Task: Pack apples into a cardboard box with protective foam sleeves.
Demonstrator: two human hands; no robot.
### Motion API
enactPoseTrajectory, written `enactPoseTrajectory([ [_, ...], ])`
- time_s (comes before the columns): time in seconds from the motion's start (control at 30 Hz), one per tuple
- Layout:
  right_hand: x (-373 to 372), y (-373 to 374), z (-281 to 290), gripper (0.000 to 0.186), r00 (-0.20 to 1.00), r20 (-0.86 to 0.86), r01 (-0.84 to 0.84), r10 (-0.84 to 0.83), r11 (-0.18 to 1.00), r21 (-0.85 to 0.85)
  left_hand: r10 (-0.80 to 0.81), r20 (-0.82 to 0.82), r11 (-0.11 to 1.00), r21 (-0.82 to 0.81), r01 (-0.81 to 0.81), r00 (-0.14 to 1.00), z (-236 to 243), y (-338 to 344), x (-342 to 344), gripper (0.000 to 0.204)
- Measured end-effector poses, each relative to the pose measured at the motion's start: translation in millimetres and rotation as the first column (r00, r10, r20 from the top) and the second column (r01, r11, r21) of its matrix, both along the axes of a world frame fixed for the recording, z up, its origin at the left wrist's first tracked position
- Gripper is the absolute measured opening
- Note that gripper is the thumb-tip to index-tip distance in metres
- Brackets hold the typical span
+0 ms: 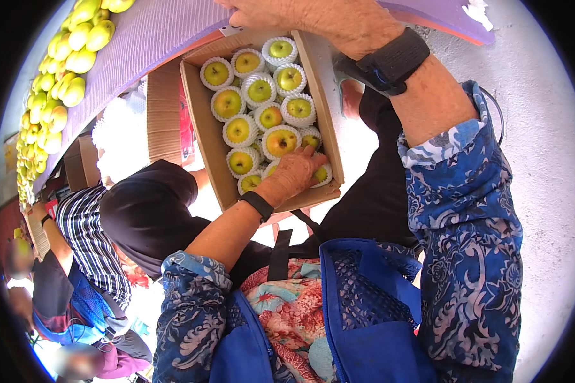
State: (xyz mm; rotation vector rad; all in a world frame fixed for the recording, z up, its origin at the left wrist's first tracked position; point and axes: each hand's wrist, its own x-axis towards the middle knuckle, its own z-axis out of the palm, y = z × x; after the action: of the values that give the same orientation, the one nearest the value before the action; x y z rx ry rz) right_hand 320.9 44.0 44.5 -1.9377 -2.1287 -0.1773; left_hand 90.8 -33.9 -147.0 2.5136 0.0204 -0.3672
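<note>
My left hand (292, 177) is inside an open cardboard box (212, 167), its fingers bent round a yellow-green apple (321, 175) at the near right corner. Several apples fill the box in rows, each in a white foam net sleeve; one reddish apple (280, 142) lies just beyond my fingers. My right hand (262, 13) reaches across the far end of the box by the purple table edge. The upper frame edge cuts it off, so most of its fingers and anything in them are hidden.
A purple ribbed table top (153, 32) holds a long heap of loose apples (70, 57) at the far left. Beneath it are white foam sleeves (122, 127) and another cardboard box (164, 115). People sit at the left, one in a striped garment (89, 236). My knees flank the box.
</note>
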Motion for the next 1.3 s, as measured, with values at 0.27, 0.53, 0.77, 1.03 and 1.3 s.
enactPoseTrajectory([
  [0.27,5.8,-1.4,-17.7,0.024,0.991,0.046,-0.137,0.129,0.928,0.345,0.042,0.031,0.998,0.035,-0.043,0.999,-7.7,-13.5,-1.7,0.045],
  [0.53,5.0,-6.9,-18.8,0.020,0.971,0.228,-0.164,0.075,0.899,0.405,0.074,-0.120,0.996,-0.029,-0.078,0.990,1.9,-1.8,0.6,0.056],
  [0.77,-0.8,-9.1,-13.5,0.017,0.964,0.258,-0.204,0.060,0.789,0.579,0.020,-0.045,0.991,0.132,-0.014,0.999,2.4,-14.7,-16.1,0.054],
  [1.03,4.5,3.7,-10.7,0.017,0.998,0.026,-0.063,0.059,0.981,0.185,0.073,-0.266,0.997,0.034,-0.066,0.961,9.4,1.1,0.2,0.048],
  [1.3,0.7,9.2,-11.9,0.016,0.996,0.000,-0.085,0.089,0.949,0.304,0.053,-0.228,0.997,0.063,-0.039,0.972,23.0,24.2,6.4,0.046],
])
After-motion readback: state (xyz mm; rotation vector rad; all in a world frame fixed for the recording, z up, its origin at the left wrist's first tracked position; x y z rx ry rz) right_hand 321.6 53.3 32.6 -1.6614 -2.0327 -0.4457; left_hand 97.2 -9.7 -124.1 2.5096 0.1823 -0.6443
